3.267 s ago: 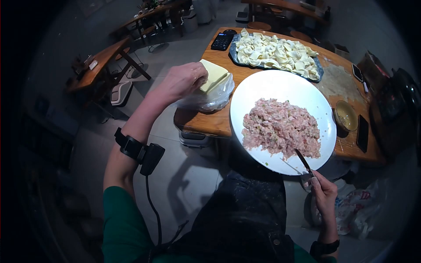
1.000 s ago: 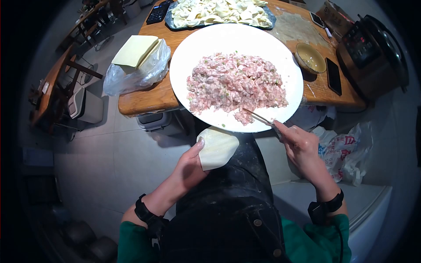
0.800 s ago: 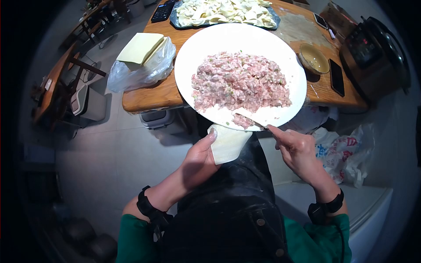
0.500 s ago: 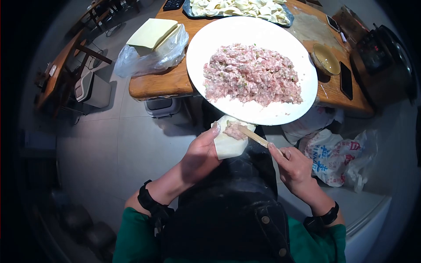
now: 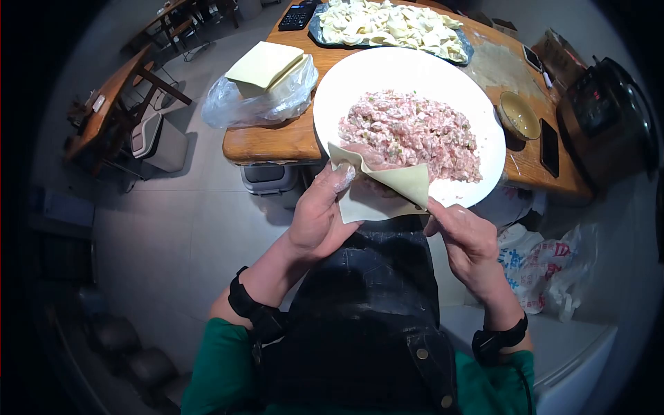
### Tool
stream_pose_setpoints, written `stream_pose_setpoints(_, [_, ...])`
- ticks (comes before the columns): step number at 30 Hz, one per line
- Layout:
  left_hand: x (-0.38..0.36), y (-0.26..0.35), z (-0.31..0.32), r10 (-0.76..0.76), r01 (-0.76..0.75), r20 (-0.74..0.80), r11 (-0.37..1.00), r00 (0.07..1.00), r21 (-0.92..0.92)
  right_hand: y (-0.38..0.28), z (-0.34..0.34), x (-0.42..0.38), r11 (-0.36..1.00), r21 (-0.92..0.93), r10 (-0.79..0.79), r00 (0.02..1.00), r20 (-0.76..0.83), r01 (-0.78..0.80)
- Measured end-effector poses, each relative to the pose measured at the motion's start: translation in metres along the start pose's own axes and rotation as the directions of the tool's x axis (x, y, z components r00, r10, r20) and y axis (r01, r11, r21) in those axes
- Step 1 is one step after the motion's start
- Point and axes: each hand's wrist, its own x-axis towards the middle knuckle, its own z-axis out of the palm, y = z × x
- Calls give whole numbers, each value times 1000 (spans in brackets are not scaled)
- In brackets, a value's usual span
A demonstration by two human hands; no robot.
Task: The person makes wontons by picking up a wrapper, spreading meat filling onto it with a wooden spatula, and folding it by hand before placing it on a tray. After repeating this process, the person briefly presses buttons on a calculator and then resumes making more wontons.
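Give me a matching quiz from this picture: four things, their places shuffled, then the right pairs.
Things:
1. Sheet of dough
2. Minced filling
3. Calculator
4. Stack of dough sheets

Places:
A. On the white plate
B. Partly in a plastic bag
C. In the left hand
D. Beside the tray

Pairs: 1-C, 2-A, 3-D, 4-B

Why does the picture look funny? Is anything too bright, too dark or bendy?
In the head view, the white plate glares, its upper part nearly blank; in the head view, the corners go black and the rice cooker looks dim; in the head view, the wooden table seems to bow, probably from a wide lens.
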Motion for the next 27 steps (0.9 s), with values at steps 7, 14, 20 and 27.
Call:
stream_pose_setpoints(7, [8, -4, 18, 188, -169, 75, 964, 979, -204, 1, 9, 10, 851, -491, -309, 934, -180, 186])
stream_pose_setpoints(14, [14, -17, 10, 170, -172, -99, 985, 981, -13, 10, 22, -5, 927, -367, -135, 981, -138, 76])
stream_pose_setpoints(20, [28, -11, -2, 169, -157, -359, 986, 918, 63, 46, -36, -23, 899, -438, -43, 994, -98, -4])
stream_pose_setpoints(27, [38, -11, -11, 136, -106, -383, 989, 914, 100, 133, -147, 7, 492, -804, 103, 939, -328, -335])
